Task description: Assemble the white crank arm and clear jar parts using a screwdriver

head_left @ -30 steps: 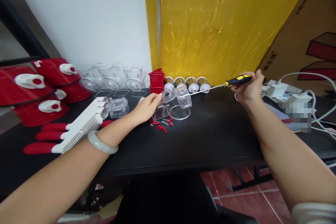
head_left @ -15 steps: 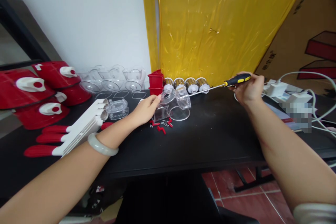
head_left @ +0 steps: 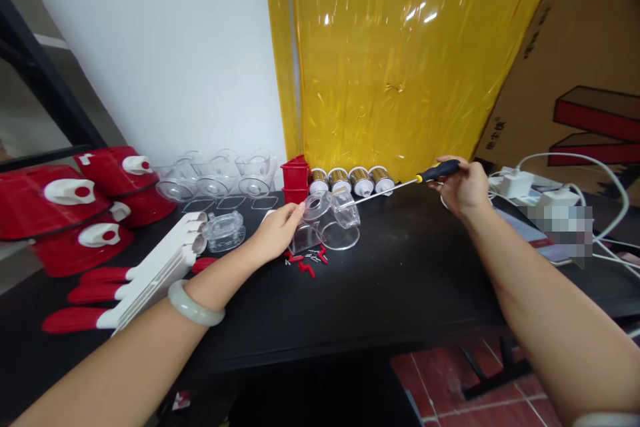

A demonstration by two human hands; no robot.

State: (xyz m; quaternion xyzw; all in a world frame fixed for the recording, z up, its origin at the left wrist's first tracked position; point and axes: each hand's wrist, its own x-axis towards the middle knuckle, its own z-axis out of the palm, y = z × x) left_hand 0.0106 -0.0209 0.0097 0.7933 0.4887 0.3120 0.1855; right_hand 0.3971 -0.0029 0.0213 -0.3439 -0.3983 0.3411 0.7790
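My left hand (head_left: 279,229) grips the side of a clear plastic housing (head_left: 317,205), which rests on the black table. In my right hand (head_left: 464,188) is a screwdriver (head_left: 438,171) with a black and yellow handle, held nearly level. Its metal shaft points left, and the tip meets the housing's right-hand clear part (head_left: 346,208); whether it sits on a screw is too small to tell. Just in front of the housing lie small red plastic pieces (head_left: 307,270) and several tiny screws (head_left: 313,255).
Behind the housing stand red plastic pieces (head_left: 295,177) and several metal grater drums (head_left: 361,181). More clear housings (head_left: 213,177) line the back left. White parts with red handles (head_left: 155,273) and red bases (head_left: 65,197) fill the left. Chargers and cables (head_left: 517,181) lie at right.
The view has tilted, so the table sits lower in the picture. My right hand has turned the screwdriver's handle: its yellow patches no longer face me. My left hand keeps its hold.
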